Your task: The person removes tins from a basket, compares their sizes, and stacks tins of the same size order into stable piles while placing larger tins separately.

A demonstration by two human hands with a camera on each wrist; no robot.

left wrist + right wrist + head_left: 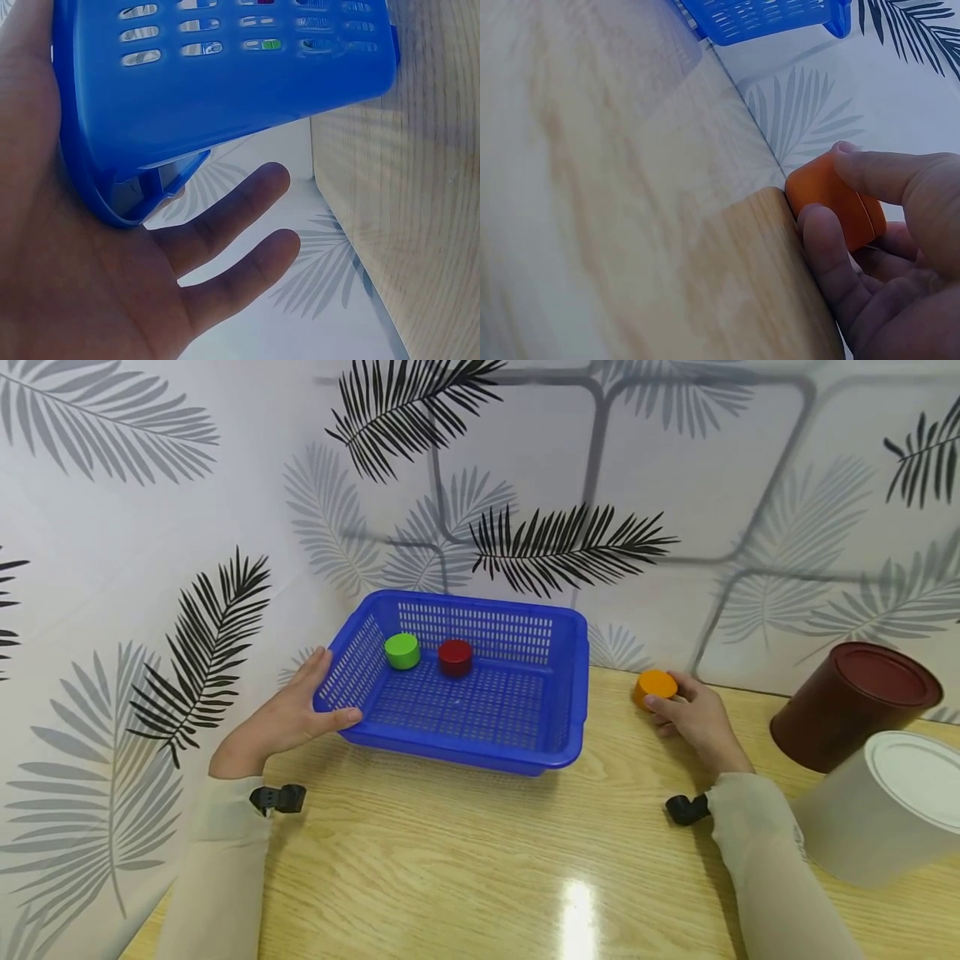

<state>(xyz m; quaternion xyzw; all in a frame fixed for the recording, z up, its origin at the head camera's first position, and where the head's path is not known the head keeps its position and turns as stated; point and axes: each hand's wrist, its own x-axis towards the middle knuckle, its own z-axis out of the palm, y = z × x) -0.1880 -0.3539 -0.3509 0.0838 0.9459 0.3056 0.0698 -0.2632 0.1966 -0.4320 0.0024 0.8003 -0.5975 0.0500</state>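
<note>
A blue plastic basket with slotted sides stands near the wall. My left hand rests against its left front corner, the thumb along the front rim and the other fingers spread along the left side. In the left wrist view two fairly straight fingers extend clear of the basket wall. Inside the basket lie a green round container and a dark red one. To the right of the basket, my right hand pinches an orange round container between thumb and fingers, close to the wall.
On the right side of the wooden table are a dark brown can and a larger white can, beside my right forearm. A white cloth with leaf prints covers the walls behind and to the left.
</note>
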